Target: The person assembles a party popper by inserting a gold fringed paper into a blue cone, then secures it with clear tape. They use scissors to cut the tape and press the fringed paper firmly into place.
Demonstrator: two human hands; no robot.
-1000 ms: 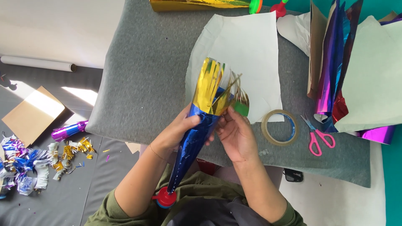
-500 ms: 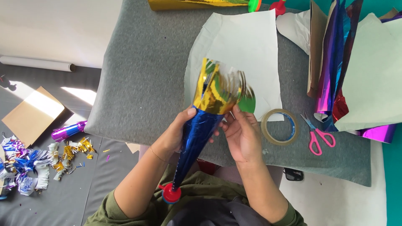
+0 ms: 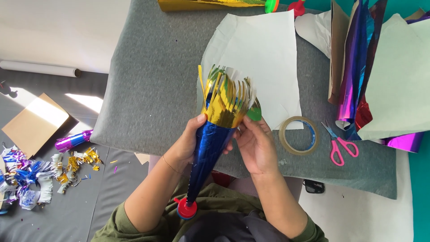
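Much of the left hand (image 3: 188, 145) is hidden behind the blue foil cone (image 3: 208, 152), so only its thumb and knuckles show, the fingers wrapped and clamped round the cone's upper body. The right hand (image 3: 255, 148) has its fingers (image 3: 244, 132) pinched together on the lower edge of the gold fringe (image 3: 224, 98) at the cone's wide mouth; what sits under the fingertips cannot be made out. A small green piece (image 3: 254, 114) peeks out beside the fringe, mostly covered. The cone is held in the air above the person's lap, just in front of the grey worktop (image 3: 152, 89), wide end up and away, narrow end towards the body and ending in a red and blue mouthpiece (image 3: 186, 209). Its body is shiny dark blue; the gold band is cut into strips that splay outward. On the worktop lie a white paper sheet (image 3: 264, 54), a roll of clear tape (image 3: 298, 135) and pink-handled scissors (image 3: 340, 145), with folded foil sheets (image 3: 358, 67) cut off at the right edge. A gold cone (image 3: 210, 4) is cropped by the top edge. Foil scraps (image 3: 40, 172) are scattered on the floor at left.
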